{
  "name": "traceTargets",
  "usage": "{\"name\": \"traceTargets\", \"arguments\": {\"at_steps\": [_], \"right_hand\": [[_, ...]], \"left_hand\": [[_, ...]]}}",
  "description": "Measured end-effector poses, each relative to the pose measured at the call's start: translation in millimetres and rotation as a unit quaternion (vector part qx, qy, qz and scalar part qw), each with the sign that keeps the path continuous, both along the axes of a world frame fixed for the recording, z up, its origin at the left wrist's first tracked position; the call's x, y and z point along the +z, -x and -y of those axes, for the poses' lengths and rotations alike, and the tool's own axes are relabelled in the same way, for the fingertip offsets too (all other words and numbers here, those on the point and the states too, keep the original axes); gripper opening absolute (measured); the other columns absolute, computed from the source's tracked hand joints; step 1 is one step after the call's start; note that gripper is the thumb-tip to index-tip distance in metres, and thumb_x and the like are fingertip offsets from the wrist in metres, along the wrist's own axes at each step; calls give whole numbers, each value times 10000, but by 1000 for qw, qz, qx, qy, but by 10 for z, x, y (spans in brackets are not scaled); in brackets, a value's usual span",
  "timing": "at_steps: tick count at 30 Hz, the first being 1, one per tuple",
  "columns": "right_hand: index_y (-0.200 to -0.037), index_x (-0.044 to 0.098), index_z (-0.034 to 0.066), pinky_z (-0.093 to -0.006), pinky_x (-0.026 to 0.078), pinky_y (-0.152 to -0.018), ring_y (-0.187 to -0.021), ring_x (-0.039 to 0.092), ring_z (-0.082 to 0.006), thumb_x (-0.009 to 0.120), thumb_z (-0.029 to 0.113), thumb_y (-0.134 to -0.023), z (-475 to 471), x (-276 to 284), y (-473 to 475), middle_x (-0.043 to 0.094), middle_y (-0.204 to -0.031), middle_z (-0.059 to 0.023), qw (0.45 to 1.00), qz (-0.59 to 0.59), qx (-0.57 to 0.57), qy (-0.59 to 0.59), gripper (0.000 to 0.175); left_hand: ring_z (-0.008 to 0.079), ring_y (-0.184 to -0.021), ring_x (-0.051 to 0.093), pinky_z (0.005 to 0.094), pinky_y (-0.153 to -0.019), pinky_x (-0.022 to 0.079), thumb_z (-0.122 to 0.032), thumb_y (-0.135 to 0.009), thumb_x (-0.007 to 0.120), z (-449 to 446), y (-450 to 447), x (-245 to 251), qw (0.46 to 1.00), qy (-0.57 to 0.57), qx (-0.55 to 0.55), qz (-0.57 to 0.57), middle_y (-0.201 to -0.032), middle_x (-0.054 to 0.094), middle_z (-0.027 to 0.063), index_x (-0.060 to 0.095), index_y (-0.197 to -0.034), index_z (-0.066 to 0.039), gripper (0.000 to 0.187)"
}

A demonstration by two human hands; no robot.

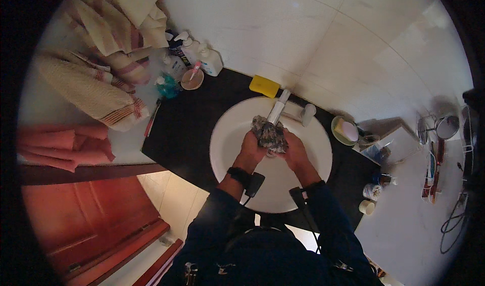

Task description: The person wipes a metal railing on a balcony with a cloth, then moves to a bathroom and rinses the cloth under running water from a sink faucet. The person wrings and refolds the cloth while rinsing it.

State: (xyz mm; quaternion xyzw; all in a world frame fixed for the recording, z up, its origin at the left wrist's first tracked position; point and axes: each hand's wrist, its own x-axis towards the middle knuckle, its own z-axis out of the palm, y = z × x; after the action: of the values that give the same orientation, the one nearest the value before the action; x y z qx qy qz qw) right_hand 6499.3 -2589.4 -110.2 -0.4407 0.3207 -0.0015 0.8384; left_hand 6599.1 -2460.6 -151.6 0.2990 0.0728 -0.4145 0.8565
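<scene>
Both hands are together over a white washbasin (pixel 227 149), just under the spout of a chrome faucet (pixel 278 108). My left hand (pixel 251 147) grips one side of a wet, grey, crumpled cloth (pixel 268 134), and my right hand (pixel 294 149) grips its other side. The cloth is bunched up, its dark middle right below the spout. Part of the basin's drain shows below it. Each wrist wears a strap with a small black device and a cable.
A yellow sponge (pixel 264 86) lies behind the basin on the black countertop (pixel 182 123). Pump bottles (pixel 210 60) and a cup (pixel 192 78) stand at its left corner. To the right are a soap dish (pixel 344 130) and small containers (pixel 366 207). Towels (pixel 94 89) hang left, above a red door (pixel 91 218).
</scene>
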Motion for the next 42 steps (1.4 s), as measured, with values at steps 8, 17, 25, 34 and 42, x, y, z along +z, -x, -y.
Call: {"name": "traceTargets", "arguments": {"at_steps": [8,17,25,34,42], "right_hand": [[-1272,613,67,-380,555,-868,-1050,648,-180,557,477,-1015,79,112,40,668,-1161,-57,1000,-20,-2,14,487],[-1267,606,84,-361,523,-825,-1012,628,-152,562,424,-1028,151,-48,21,663,-1164,-44,999,-38,-14,17,418],[-1165,635,52,-329,500,-784,-897,597,-146,638,307,-983,-69,-75,-176,659,-1021,-30,997,23,-33,58,313],[-1000,575,17,-392,522,-742,-779,647,-237,670,225,-894,-241,27,-223,680,-895,-158,869,-59,28,491,252],[-1014,618,10,-290,505,-728,-824,589,-115,723,226,-938,-261,20,-178,658,-924,-55,972,21,-3,235,252]], "left_hand": [[287,-1149,654,437,-1045,523,-270,-1106,361,102,-6,-65,987,63,11,-145,-1261,666,161,563,-1336,14,417],[252,-1086,666,409,-1001,538,-240,-1103,374,102,-20,116,994,-21,2,-106,-1201,679,133,572,-1327,-6,380],[157,-897,660,334,-798,562,-288,-1073,426,220,129,292,964,-251,-27,84,-1054,682,74,644,-1210,-40,357],[158,-831,613,317,-758,528,-522,-1035,563,251,401,564,991,-112,67,-39,-931,631,35,644,-1155,-99,447],[193,-952,658,357,-851,559,-224,-1051,558,2,41,144,991,-111,25,-67,-1036,666,65,615,-1197,-43,240]]}}
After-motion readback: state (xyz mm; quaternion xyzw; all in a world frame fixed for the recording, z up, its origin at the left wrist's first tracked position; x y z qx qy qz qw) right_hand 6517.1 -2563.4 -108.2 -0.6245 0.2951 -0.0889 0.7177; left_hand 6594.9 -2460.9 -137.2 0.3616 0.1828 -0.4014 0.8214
